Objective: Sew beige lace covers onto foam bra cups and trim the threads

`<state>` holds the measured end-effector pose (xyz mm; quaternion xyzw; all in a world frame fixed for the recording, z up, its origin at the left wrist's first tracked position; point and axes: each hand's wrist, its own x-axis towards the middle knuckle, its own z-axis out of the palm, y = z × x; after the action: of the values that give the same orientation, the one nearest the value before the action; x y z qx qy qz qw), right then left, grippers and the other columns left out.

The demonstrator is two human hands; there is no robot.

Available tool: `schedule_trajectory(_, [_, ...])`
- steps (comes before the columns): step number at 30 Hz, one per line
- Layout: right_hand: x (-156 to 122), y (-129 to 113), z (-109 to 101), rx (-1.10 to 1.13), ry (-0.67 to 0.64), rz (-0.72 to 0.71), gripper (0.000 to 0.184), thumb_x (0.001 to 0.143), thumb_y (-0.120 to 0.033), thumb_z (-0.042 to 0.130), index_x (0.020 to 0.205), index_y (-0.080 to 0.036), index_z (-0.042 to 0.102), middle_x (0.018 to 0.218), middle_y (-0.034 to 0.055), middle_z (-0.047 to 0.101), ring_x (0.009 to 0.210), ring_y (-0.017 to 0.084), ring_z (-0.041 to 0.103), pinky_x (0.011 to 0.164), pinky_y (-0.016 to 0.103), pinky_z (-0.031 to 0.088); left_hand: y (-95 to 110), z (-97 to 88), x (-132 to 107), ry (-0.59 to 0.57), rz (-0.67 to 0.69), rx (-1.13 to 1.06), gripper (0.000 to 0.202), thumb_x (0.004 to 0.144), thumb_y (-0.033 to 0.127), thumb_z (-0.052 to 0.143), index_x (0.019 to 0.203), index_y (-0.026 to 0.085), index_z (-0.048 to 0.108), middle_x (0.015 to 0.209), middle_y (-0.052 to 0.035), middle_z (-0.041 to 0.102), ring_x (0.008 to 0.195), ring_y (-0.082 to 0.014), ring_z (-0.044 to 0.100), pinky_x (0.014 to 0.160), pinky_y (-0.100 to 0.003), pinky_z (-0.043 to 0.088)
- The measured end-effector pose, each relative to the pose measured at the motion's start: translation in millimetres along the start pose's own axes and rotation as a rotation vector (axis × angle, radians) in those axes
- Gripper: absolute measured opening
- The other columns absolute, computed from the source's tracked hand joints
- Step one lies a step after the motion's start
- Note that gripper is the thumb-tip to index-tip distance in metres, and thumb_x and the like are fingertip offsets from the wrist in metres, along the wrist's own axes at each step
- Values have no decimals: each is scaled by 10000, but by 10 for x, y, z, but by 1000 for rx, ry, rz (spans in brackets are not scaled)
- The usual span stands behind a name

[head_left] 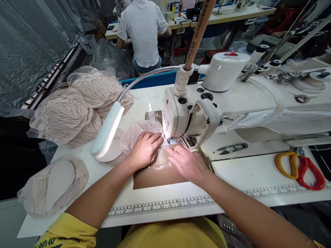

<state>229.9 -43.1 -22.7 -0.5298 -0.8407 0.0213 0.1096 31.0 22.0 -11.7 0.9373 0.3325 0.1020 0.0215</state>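
Observation:
A pale lace piece lies under the needle area of the white sewing machine. My left hand rests flat on the lace just left of the presser foot, fingers stretched toward the needle. My right hand lies flat on the brown plate just in front of the foot, fingers pointing at the needle and pressing the fabric edge. Neither hand grips anything. The needle itself is hidden by the machine head.
A heap of lace cups sits at the left, another cup near the table corner. A gooseneck lamp hangs over the lace. Thread snips and orange and red scissors lie right. A person in white sits behind.

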Motion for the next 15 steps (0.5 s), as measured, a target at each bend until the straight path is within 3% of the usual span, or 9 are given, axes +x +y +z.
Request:
schedule_trajectory(7, [-5, 1, -3, 65, 36, -9, 333, 901, -258, 496, 1201, -183, 618, 909, 61, 680, 804, 207, 599, 661, 315, 425, -11, 23, -70, 94, -53, -81, 399, 903, 385, 477, 1194, 136, 589, 1261, -156, 567, 1078, -287, 512, 952, -464, 398])
schedule_trajectory(12, [-18, 41, -54, 206, 87, -5, 314, 932, -231, 436, 1170, -181, 634, 1040, 55, 699, 902, 195, 637, 788, 317, 483, -72, -2, -95, 167, -143, -245, 259, 881, 182, 469, 1024, 126, 678, 1160, -142, 650, 1021, -250, 573, 920, -427, 453])
schedule_trajectory(15, [-135, 190, -238, 207, 54, 12, 323, 931, -249, 418, 1161, -193, 638, 1106, 56, 691, 972, 202, 644, 794, 317, 519, 1, -157, -206, 75, -89, -389, 210, 844, 128, 499, 906, 137, 700, 1063, -108, 695, 973, -213, 606, 887, -361, 494])
